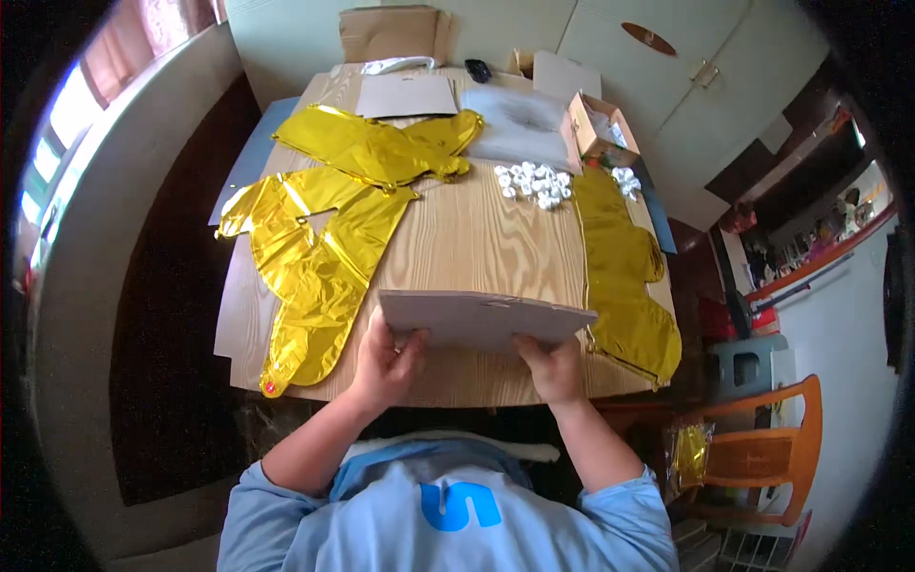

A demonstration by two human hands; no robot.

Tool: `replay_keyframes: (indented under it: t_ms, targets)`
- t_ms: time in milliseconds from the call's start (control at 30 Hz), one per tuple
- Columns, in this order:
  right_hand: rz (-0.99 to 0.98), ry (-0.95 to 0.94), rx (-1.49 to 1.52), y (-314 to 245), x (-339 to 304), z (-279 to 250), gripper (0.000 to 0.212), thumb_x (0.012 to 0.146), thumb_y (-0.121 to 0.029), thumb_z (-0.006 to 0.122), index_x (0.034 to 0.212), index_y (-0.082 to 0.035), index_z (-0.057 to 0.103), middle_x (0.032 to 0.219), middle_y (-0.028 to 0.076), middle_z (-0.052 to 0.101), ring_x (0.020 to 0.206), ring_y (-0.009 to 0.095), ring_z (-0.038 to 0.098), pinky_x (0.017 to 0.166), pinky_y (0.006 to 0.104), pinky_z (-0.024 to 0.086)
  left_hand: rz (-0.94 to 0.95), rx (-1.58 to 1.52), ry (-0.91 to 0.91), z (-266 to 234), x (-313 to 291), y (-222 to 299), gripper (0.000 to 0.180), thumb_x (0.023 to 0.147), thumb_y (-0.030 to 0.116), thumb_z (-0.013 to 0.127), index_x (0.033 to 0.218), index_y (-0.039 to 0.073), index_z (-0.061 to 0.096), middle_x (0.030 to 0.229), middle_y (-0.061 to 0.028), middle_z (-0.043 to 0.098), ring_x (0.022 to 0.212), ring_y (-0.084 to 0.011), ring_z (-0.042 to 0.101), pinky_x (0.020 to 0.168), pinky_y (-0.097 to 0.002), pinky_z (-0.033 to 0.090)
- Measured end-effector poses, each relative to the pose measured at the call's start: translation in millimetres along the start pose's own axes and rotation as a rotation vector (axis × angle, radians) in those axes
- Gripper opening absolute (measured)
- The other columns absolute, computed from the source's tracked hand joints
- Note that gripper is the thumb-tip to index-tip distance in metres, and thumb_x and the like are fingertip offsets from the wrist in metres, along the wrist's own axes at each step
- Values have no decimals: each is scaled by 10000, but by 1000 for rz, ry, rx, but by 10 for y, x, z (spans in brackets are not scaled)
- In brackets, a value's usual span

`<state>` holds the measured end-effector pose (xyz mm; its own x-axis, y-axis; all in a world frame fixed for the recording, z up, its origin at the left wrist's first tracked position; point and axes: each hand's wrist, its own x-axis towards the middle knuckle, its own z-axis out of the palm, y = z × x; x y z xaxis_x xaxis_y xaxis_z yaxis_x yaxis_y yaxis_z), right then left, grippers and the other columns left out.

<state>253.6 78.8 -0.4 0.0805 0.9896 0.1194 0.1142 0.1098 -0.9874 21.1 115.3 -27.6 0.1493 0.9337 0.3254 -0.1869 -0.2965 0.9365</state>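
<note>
Both my hands grip a flat grey cardboard sheet (477,319), tilted up over the near edge of the table. My left hand (386,362) is closed on its left end, thumb on the near face. At the right end, my right hand (553,367) pinches the sheet the same way. Left of the sheet lies a flat gold foil balloon (329,257), with another gold foil balloon (381,148) overlapping it farther back. More gold foil (620,276) is spread along the right side. A cluster of small white rolls (534,183) sits beyond the sheet.
Another grey cardboard sheet (408,96) rests at the table's far side, beside clear plastic bags (519,124). An open cardboard box (602,133) stands at the far right, near a small black object (477,71). A wooden chair (762,448) is at my right.
</note>
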Motion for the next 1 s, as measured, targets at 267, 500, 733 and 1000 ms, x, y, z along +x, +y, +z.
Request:
replay_keyframes:
  t_ms: [267,500,733,1000]
  targets:
    - [45,-92,178,-284,716,55,391,906,-222,575,1205,-15,433,1031,72,560,809,121,535,515,236,490,-180,-153,59,-123,701,439,422,880,-1,564,1262,4,383,1209,-96,507,1133,-177,485,984,-321,376]
    - [175,54,121,-537,3368,299,324,851,-164,615,1142,-104,486,1088,27,570,905,146,533,521,252,449,91,-547,-839,-425,1203,1216,261,888,42,512,1140,-17,549,1137,-158,522,1095,-295,497,966,-401,360]
    - [389,76,-19,407,5228,999,215,831,-89,587,1038,-120,537,954,32,582,786,160,532,459,283,447,-166,-1072,-1200,-213,1511,1364,370,808,4,441,1153,-68,557,1128,-162,551,1103,-260,493,968,-377,358]
    - [195,-7,-1136,357,5293,996,635,727,-364,717,1184,32,523,1187,193,568,1103,254,555,811,349,499,-4,58,-952,-882,2622,888,160,812,143,614,904,15,639,920,-141,633,918,-273,596,839,-380,455]
